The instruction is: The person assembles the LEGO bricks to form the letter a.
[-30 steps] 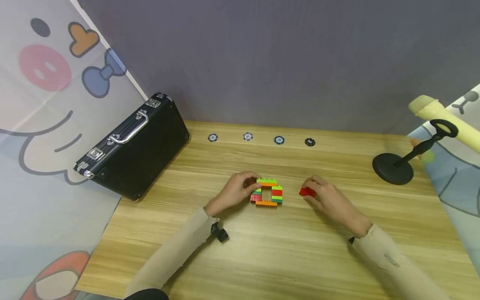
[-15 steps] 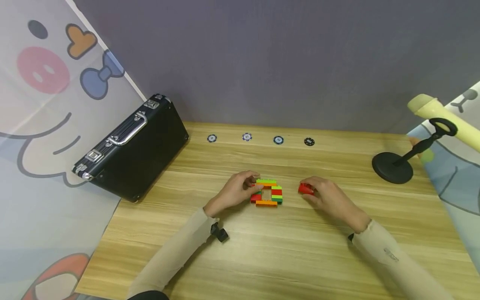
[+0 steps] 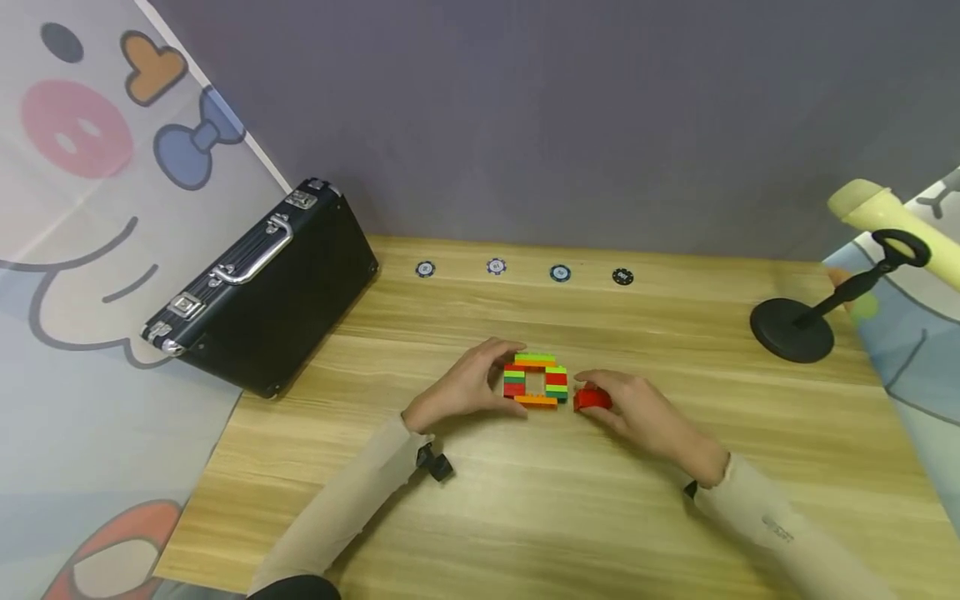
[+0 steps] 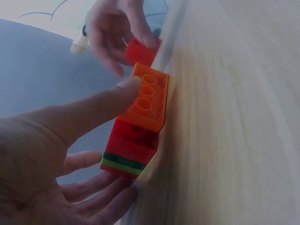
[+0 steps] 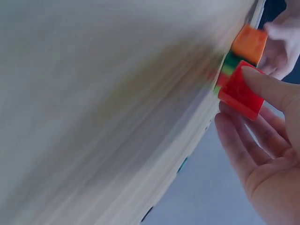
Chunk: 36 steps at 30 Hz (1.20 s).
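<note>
A ring of stacked toy bricks (image 3: 557, 381) in red, lime, green and orange stands on the wooden table around a gap. My left hand (image 3: 474, 377) spreads around its left side, fingers at the far side and thumb by the near orange brick (image 4: 149, 96). In the left wrist view the thumb tip overlaps that brick; firm contact cannot be told. Just right of the ring, my right hand (image 3: 645, 408) pinches a red brick (image 5: 241, 91) between thumb and fingers. The red brick (image 3: 593, 398) is apart from the ring in the head view.
Several poker chips (image 3: 560, 272) lie in a row along the table's far edge. A black case (image 3: 288, 292) with a metal handle stands at the left. A black stand (image 3: 792, 330) holds a pale yellow microphone (image 3: 892, 218) at the right. A grey partition (image 3: 570, 125) rises behind.
My right hand has brought the red brick leftward and nearer me, close to the ring. My left hand has spread wider, its thumb moving from the ring's upper left to its near side.
</note>
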Tool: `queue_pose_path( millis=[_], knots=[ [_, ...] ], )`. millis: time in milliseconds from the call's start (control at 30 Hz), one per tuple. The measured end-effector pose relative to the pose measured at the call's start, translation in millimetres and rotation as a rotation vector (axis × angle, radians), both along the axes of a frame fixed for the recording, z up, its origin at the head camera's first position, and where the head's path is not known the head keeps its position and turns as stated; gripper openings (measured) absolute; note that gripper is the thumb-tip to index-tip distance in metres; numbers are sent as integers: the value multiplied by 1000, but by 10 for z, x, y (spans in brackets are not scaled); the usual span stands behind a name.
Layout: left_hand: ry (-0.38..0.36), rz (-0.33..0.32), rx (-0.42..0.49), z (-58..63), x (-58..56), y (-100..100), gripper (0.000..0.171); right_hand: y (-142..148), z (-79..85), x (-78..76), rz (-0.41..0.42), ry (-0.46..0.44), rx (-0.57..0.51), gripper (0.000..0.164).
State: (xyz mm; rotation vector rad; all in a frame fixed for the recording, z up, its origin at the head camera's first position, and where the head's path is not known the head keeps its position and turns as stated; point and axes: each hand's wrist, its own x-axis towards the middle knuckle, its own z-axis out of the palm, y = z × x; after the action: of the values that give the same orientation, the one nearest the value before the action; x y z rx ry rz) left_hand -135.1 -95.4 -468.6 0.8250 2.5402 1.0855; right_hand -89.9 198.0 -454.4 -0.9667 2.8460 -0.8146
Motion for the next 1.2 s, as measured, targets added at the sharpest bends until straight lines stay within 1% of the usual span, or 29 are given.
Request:
queue_pose_path(
  millis=[133,267,400,533,667,800,967,1200],
  knots=[
    [6,0,-20,7,-9,11,92,-110,-5,63,40,-26,-40,46],
    [23,-6,-37,2,-16,20,90,-161,-54,79,36,-44,-48,51],
    [29,-14,-38,-5,-21,21,89,-190,-100,62,29,-41,-62,59],
    [35,-15,-31,-11,-26,16,88,-209,-121,20,7,-57,-87,66],
    [36,-17,-21,-10,-29,9,87,-209,-132,-25,-19,-68,-78,72],
    [30,-16,-18,-13,-30,5,87,-207,-136,-62,-21,-90,-38,73],
    [30,-9,-21,-22,-36,5,86,-206,-144,-124,-4,-123,-15,72],
    [44,-7,-35,-29,-41,6,84,-194,-126,-183,26,-112,-13,73]
  ],
)
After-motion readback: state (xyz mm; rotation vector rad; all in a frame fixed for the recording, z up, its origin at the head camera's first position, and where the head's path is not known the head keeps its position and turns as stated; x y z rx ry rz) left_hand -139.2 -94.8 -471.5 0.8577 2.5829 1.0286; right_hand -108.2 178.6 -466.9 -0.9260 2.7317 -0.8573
